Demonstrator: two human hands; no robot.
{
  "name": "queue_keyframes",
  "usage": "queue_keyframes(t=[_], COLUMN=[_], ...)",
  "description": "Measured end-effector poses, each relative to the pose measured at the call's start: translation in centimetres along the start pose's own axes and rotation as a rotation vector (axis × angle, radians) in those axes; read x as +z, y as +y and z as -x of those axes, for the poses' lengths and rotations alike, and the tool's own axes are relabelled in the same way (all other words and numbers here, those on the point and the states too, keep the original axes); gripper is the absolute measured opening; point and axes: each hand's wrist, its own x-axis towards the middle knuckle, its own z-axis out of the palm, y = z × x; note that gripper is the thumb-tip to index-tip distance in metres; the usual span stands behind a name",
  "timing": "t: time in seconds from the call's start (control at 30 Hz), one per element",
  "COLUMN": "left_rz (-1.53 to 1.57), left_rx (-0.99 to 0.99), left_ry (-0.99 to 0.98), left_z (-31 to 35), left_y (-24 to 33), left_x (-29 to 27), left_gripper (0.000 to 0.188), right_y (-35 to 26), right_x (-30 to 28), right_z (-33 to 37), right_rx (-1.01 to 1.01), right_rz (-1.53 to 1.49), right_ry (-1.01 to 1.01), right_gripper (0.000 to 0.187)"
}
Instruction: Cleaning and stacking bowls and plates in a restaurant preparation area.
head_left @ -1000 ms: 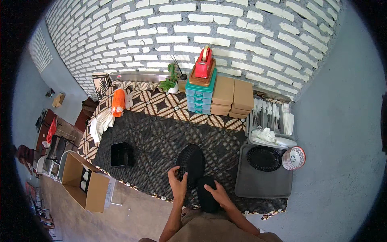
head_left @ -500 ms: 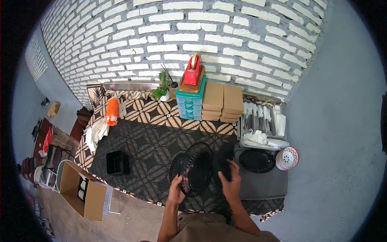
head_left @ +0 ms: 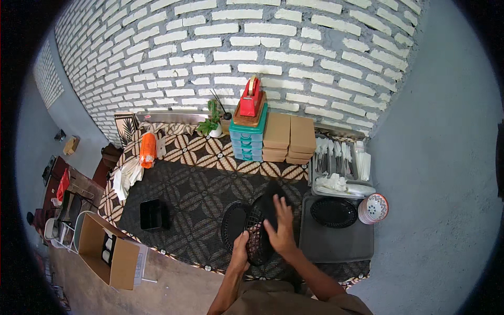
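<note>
My left hand (head_left: 240, 251) grips a black oval woven basket (head_left: 255, 237) by its lower left rim, tilted above the table. Over the basket's upper right side is my right hand (head_left: 283, 227), with a dark cloth (head_left: 272, 198) at its fingers. The cloth is smeared by motion, and part of it hides the basket's far side. Beneath and left of the held basket, another black oval basket (head_left: 231, 223) lies on the dark table mat. A third black oval basket (head_left: 333, 212) sits on the grey tray (head_left: 336, 245) at the right.
Patterned bowls (head_left: 374, 208) are stacked beside the tray, below a cutlery holder (head_left: 338, 163). Brown boxes (head_left: 276, 131), a teal drawer unit (head_left: 248, 137) and a potted plant (head_left: 211, 125) line the wall. A black square container (head_left: 151, 214) stands left; an open carton (head_left: 123, 257) is beyond the table edge.
The held basket has turned and come slightly lower. My right hand and the dark cloth have moved left, up against the basket. The view has shifted a little.
</note>
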Motion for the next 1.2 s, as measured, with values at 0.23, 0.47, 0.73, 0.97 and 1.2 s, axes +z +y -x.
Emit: queue_keyframes(t=[0.23, 0.47, 0.73, 0.97, 1.2], left_rz=[-0.583, 0.049, 0.599, -0.684, 0.032], left_rx=[0.205, 0.150, 0.154, 0.243, 0.349], left_ry=[-0.070, 0.010, -0.634, -0.176, -0.154], left_z=[-0.3, -0.2, -4.2, 0.2, -0.7], left_y=[-0.5, 0.1, 0.9, 0.1, 0.6], left_x=[-2.0, 0.2, -2.1, -0.5, 3.0], left_gripper=[0.035, 0.045, 0.057, 0.054, 0.046], right_y=[-0.8, 0.9, -5.2, -3.5, 3.8], right_x=[-1.9, -1.0, 0.8, -2.0, -3.6], right_z=[0.3, 1.0, 7.4, -2.7, -2.3], right_rx=[-0.262, 0.758, -0.211, 0.156, 0.953], right_rz=[0.042, -0.343, -0.013, -0.147, -1.044], right_ry=[-0.154, -0.085, -0.243, 0.065, 0.188], right_gripper=[0.067, 0.072, 0.062, 0.058, 0.073])
